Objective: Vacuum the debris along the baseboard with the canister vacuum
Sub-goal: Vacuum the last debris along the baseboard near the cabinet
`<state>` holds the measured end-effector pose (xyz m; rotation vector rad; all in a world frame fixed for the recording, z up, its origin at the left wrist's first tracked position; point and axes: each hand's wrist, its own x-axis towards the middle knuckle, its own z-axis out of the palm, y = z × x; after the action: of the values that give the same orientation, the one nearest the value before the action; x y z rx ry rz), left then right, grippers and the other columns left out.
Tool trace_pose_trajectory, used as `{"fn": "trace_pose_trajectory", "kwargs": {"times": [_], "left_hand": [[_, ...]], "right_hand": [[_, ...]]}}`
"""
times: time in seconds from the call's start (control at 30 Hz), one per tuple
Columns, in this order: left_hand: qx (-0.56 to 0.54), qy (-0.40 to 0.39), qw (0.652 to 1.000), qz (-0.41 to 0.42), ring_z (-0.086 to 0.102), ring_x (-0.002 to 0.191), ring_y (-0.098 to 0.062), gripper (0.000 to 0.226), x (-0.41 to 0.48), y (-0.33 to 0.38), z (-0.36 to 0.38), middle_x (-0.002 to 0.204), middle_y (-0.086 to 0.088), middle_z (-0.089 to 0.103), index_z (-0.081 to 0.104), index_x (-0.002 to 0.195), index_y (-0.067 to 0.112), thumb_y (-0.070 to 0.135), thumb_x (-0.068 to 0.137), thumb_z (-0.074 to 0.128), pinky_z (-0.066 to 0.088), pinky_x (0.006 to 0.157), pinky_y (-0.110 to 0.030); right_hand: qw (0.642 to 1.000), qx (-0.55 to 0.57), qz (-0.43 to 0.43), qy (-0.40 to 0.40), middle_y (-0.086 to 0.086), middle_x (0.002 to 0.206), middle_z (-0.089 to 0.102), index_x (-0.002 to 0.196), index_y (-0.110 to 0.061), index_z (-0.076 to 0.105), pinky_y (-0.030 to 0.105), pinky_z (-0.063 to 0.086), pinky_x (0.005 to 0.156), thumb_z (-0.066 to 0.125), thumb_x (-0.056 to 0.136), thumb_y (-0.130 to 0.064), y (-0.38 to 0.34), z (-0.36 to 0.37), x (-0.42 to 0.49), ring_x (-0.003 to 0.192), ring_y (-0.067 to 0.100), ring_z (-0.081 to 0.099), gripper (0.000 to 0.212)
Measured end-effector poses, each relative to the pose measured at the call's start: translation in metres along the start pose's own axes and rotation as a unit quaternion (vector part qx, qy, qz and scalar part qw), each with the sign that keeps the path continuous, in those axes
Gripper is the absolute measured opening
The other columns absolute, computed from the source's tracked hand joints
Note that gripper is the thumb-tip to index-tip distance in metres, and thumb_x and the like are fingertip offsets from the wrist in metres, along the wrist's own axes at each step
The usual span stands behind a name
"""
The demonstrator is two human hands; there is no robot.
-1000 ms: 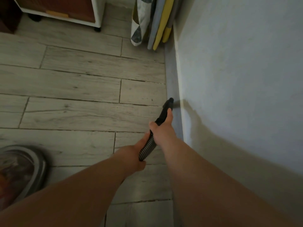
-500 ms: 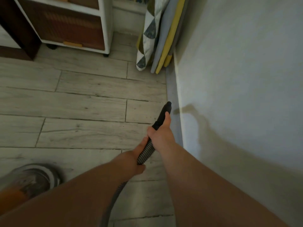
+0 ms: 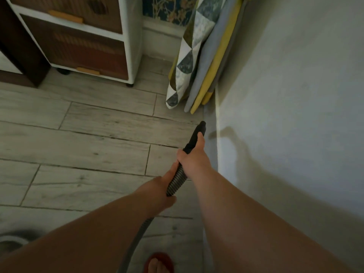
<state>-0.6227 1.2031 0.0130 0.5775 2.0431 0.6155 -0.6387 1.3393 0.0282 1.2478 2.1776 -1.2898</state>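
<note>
Nozzle (image 3: 198, 133) tip sits low against the baseboard (image 3: 210, 148), at the right wall. We wrap the right hand (image 3: 194, 157) around it, likely to steer the tip; our left hand (image 3: 157, 191) clasps the ribbed hose (image 3: 176, 182) nearer us, likely to manage slack.

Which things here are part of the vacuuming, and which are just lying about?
In use: vacuum hose, held by left hand and right hand; black nozzle; baseboard; canister vacuum.
Lying about: drawer cabinet; ironing boards leaning in the corner; red slipper.
</note>
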Motion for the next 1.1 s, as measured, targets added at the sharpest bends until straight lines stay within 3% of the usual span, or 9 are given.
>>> {"fn": "trace_pose_trajectory", "kwargs": {"times": [0.2,0.33,0.53,0.67,0.83,0.97,1.1], "left_hand": [[-0.039,-0.013,0.999,-0.019,0.053,0.067,-0.006,0.095,0.065,0.025,0.0,0.12,-0.006,0.06,-0.031,0.141,0.04,0.029,0.096,0.052,0.045,0.059,-0.017],[-0.057,-0.032,0.997,-0.037,0.06,0.085,-0.016,0.095,0.102,0.033,-0.008,0.129,-0.01,0.058,-0.033,0.14,0.039,0.028,0.097,0.051,0.049,0.073,-0.024],[-0.053,-0.029,0.997,-0.053,0.064,0.091,-0.022,0.097,0.145,0.034,-0.025,0.125,-0.013,0.06,-0.036,0.137,0.041,0.028,0.097,0.051,0.054,0.08,-0.031],[-0.074,-0.043,0.994,-0.072,0.065,0.091,-0.022,0.098,0.144,0.03,-0.022,0.126,-0.01,0.058,-0.033,0.139,0.044,0.024,0.095,0.052,0.057,0.079,-0.032],[-0.076,-0.057,0.992,-0.077,0.064,0.086,-0.019,0.096,0.125,0.026,-0.019,0.104,-0.003,0.057,-0.029,0.142,0.043,0.024,0.093,0.051,0.057,0.078,-0.029],[-0.054,-0.085,0.992,-0.08,0.065,0.089,-0.021,0.096,0.108,0.023,-0.022,0.112,-0.009,0.061,-0.029,0.142,0.042,0.021,0.093,0.051,0.057,0.08,-0.032],[-0.034,-0.097,0.992,-0.068,0.063,0.078,-0.017,0.096,0.087,0.015,-0.019,0.093,-0.003,0.058,-0.028,0.143,0.04,0.021,0.092,0.052,0.058,0.074,-0.029]], "right_hand": [[0.993,-0.116,-0.018,-0.019,0.013,0.133,0.052,0.154,-0.039,-0.01,0.036,0.048,0.08,0.056,0.095,-0.028,-0.01,-0.019,0.07,0.106,0.029,0.058,0.089],[0.983,-0.179,-0.031,-0.02,0.013,0.132,0.052,0.153,-0.04,-0.01,0.038,0.05,0.082,0.057,0.094,-0.028,-0.017,-0.023,0.108,0.105,0.029,0.059,0.09],[0.979,-0.203,-0.031,-0.022,0.013,0.132,0.054,0.152,-0.042,-0.011,0.034,0.044,0.073,0.058,0.093,-0.025,-0.035,-0.026,0.154,0.092,0.025,0.056,0.092],[0.969,-0.243,-0.029,-0.029,0.014,0.123,0.057,0.151,-0.044,-0.013,0.037,0.049,0.072,0.057,0.094,-0.028,-0.033,-0.018,0.154,0.083,0.024,0.055,0.092],[0.964,-0.264,-0.014,-0.034,0.012,0.105,0.058,0.15,-0.044,-0.015,0.038,0.056,0.073,0.056,0.094,-0.032,-0.027,-0.011,0.139,0.078,0.023,0.061,0.091],[0.967,-0.253,-0.003,-0.028,0.009,0.096,0.052,0.15,-0.043,-0.015,0.038,0.056,0.072,0.055,0.095,-0.031,-0.021,-0.007,0.121,0.074,0.023,0.059,0.09],[0.968,-0.247,0.024,-0.03,0.009,0.09,0.052,0.151,-0.043,-0.016,0.04,0.056,0.074,0.055,0.094,-0.031,-0.014,0.002,0.1,0.072,0.024,0.058,0.091]]}}
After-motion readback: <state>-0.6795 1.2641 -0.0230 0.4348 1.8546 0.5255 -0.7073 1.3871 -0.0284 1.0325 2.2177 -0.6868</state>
